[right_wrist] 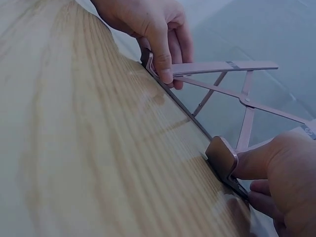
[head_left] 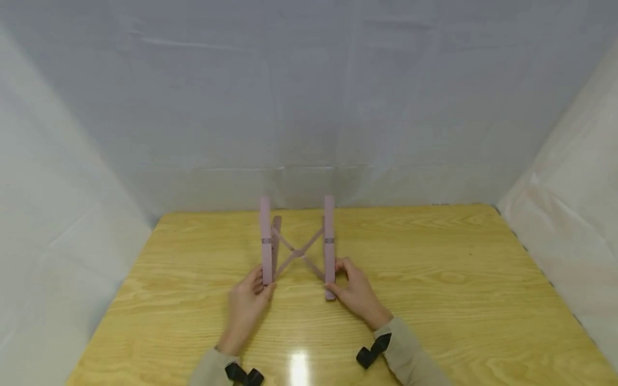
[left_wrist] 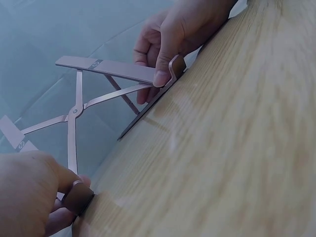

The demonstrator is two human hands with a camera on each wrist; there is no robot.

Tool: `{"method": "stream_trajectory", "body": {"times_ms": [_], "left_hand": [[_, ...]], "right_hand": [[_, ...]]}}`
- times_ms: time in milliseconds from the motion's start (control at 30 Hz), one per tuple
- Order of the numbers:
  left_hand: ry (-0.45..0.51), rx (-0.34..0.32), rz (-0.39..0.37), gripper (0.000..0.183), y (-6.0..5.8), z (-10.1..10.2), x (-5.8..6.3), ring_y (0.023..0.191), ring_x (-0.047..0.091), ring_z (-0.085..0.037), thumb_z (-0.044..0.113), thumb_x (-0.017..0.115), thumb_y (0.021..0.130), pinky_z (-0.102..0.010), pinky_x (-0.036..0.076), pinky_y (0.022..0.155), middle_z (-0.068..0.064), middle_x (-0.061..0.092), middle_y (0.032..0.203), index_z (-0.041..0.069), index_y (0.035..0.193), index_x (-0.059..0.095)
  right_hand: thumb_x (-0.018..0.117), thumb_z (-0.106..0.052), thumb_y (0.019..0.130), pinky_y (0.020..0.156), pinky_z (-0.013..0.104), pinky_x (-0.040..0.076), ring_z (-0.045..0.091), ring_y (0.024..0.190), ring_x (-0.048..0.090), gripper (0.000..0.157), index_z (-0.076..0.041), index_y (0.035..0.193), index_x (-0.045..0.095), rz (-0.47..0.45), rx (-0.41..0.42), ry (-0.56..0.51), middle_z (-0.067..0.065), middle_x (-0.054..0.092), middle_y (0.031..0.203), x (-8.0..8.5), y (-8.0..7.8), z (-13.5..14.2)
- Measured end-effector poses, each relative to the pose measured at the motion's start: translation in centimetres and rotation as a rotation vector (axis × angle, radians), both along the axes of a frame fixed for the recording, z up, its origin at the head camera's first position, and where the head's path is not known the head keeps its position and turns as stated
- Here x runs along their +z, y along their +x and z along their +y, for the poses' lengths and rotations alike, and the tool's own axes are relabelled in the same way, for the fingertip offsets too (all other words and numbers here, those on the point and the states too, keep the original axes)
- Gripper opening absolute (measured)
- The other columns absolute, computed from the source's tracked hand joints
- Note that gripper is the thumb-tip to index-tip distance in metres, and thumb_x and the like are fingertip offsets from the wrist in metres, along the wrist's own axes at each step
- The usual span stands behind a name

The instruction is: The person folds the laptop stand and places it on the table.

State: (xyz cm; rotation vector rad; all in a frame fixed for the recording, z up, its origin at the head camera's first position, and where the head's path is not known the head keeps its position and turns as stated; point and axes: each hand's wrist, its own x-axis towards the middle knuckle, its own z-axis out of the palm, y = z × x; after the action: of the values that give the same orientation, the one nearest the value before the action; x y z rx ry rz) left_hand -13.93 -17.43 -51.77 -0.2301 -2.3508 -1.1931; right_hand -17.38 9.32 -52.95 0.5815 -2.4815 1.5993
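A pinkish folding laptop stand (head_left: 299, 253) stands unfolded on the table, its two long side bars apart and joined by an X of thin struts. At the near end of the left side bar (head_left: 266, 230), my left hand (head_left: 245, 305) pinches it between thumb and fingers. My right hand (head_left: 358, 294) grips the near end of the right side bar (head_left: 329, 228) likewise. In the left wrist view, a raised strut props the upper bar (left_wrist: 118, 70) above its base bar, which lies on the table. A curled front lip (right_wrist: 222, 154) shows beside my right thumb in the right wrist view.
The wood-grain table (head_left: 434, 300) spreads around the stand. Pale sheeting (head_left: 309, 107) hangs behind it and along both sides. Small black devices (head_left: 374, 351) are worn at both wrists, over beige sleeves (head_left: 410, 351).
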Motion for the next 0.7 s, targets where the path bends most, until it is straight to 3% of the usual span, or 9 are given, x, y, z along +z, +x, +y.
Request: {"method": "stream_trajectory", "body": {"times_ms": [433, 700], "left_hand": [[0.050, -0.028, 0.009, 0.045, -0.3, 2.1, 0.0, 0.085, 0.073, -0.032, -0.010, 0.081, 0.073, -0.024, 0.058, 0.071, -0.022, 0.072, 0.098, -0.007, 0.115, 0.066], [0.034, 0.000, 0.002, 0.045, -0.3, 2.8, 0.0, 0.085, 0.073, -0.031, -0.011, 0.082, 0.073, -0.023, 0.057, 0.071, -0.022, 0.072, 0.099, -0.006, 0.115, 0.066]], "right_hand": [[0.083, -0.004, 0.079, 0.106, 0.049, 0.043, 0.031, 0.122, 0.058, 0.036, -0.008, 0.103, 0.057, 0.014, 0.028, 0.005, 0.012, 0.066, 0.123, 0.2, -0.3, 2.3], [0.084, -0.004, 0.077, 0.104, 0.050, 0.044, 0.030, 0.118, 0.060, 0.036, -0.009, 0.100, 0.058, -0.002, 0.033, 0.032, 0.012, 0.068, 0.117, 0.5, -0.5, 3.0]]}}
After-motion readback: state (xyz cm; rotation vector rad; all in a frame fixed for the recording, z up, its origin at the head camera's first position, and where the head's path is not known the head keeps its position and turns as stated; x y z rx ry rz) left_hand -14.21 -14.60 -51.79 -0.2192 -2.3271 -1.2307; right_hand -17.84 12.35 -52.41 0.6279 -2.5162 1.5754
